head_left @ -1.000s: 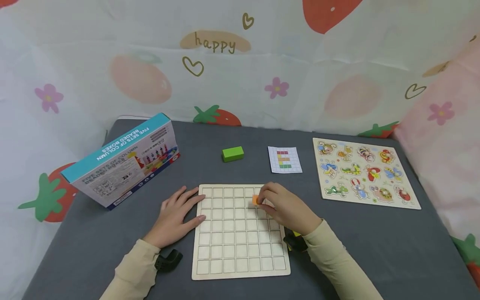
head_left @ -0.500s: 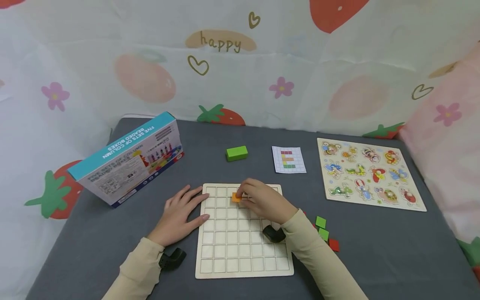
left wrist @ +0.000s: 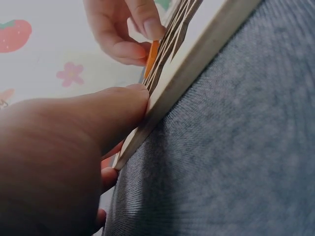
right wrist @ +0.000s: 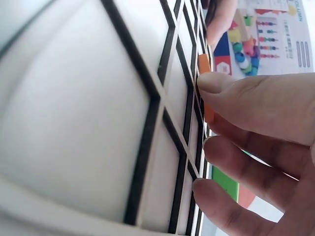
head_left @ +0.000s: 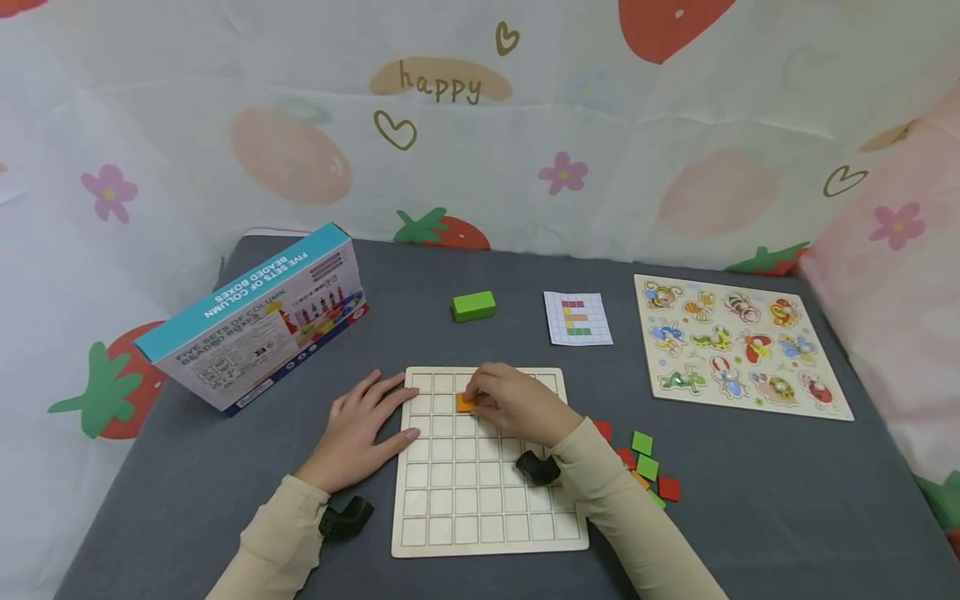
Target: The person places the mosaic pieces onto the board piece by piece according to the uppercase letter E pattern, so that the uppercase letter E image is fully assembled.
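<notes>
A pale wooden grid board (head_left: 491, 527) lies flat on the grey cloth, its squares bare except near the far edge. There my right hand (head_left: 517, 407) pinches a small orange square tile (head_left: 464, 403) between thumb and fingers. In the right wrist view the tile (right wrist: 204, 65) stands close over the grid lines, with the thumb across it. My left hand (head_left: 362, 433) rests on the board's left edge with fingers spread; the left wrist view shows its thumb (left wrist: 133, 101) lying along the rim.
Red, green and orange tiles (head_left: 647, 467) lie right of the board, partly behind the right sleeve. Beyond the board are a green block (head_left: 473, 306) and a card with a coloured grid pattern (head_left: 577, 319). A carton (head_left: 255, 325) stands left; an insect puzzle board (head_left: 738, 346) lies right.
My right hand has carried the orange tile leftward across the board, then slightly nearer. More loose tiles show beside the right sleeve. The left hand has stayed on the edge.
</notes>
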The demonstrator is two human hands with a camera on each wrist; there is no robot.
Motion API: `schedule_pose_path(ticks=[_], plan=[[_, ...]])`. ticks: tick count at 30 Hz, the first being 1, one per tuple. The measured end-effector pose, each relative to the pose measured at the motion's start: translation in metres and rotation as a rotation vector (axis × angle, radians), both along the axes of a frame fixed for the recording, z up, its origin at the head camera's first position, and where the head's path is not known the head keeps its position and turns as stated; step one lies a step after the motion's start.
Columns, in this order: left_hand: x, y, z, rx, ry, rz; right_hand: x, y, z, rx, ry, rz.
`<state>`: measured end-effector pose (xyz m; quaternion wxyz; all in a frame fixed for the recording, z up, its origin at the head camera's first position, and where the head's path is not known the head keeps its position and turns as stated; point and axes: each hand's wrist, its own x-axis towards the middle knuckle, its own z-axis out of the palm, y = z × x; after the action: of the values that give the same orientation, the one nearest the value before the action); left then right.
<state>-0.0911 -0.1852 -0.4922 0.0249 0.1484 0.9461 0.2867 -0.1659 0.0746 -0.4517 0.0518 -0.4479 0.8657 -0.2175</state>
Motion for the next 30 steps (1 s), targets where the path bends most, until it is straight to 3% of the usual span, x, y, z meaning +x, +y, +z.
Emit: schedule_pose_path(ticks=[25, 30], plan=[[0.000, 0.000, -0.001, -0.006, 0.007, 0.005, 0.001, -0.005, 0.001, 0.058, 0.066, 0.007], [0.000, 0.001, -0.002, -0.003, 0.008, 0.004, -0.001, 0.004, 0.011, 0.078, 0.052, 0.029]])
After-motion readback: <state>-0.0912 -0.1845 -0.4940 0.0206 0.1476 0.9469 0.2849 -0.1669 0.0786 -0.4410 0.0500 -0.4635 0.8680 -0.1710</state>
